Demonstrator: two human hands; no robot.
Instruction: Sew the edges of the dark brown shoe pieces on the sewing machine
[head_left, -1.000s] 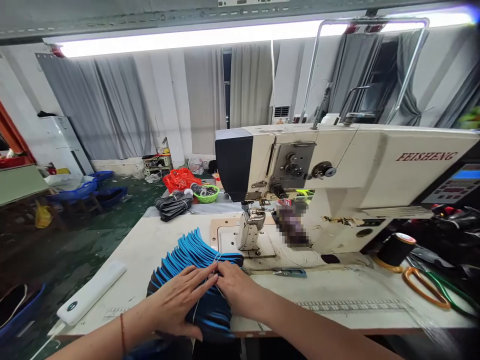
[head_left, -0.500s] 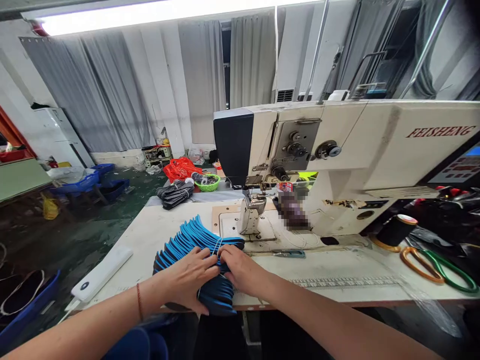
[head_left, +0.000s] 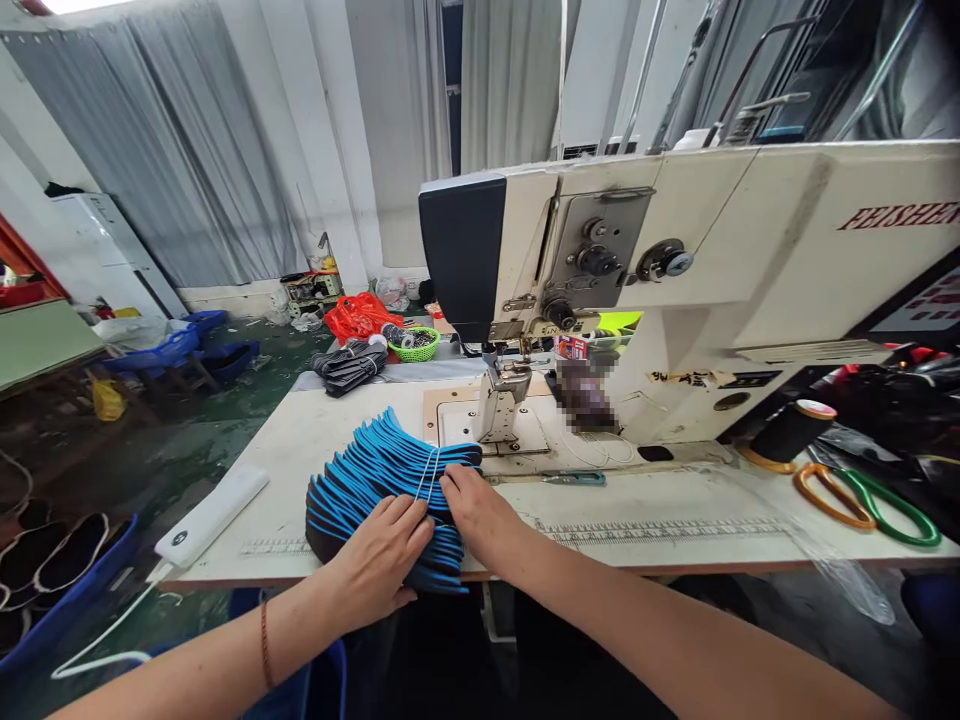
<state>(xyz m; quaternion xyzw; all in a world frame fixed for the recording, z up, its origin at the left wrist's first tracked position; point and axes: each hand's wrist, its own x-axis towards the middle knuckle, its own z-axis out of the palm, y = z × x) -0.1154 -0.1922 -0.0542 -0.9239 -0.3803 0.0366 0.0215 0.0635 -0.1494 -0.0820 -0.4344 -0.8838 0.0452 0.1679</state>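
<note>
A fanned bundle of blue and black flat pieces (head_left: 367,475) lies at the table's front edge, before the sewing machine (head_left: 510,400). White cord (head_left: 430,468) runs around its middle. My left hand (head_left: 381,555) lies over the near side of the bundle, fingers bent close to the cord and thumb lower down. On the bundle's right side, my right hand (head_left: 484,515) has its fingers curled against the pieces next to the cord. Both hands grip the bundle; the fingertips are partly hidden, so I cannot tell whether they pinch the cord.
Thread snips (head_left: 576,478) lie behind my right hand. Farther right are a black thread spool (head_left: 795,435) and scissors (head_left: 874,500) with orange and green handles. A white device (head_left: 214,515) with a cable sits at left. Dark strips (head_left: 349,365) and a green basket (head_left: 415,345) stand behind.
The view has tipped downward a little. My left hand has slid down toward the near edge of the bundle, showing more of its blue edges and the cord. My right hand stays beside the cord.
</note>
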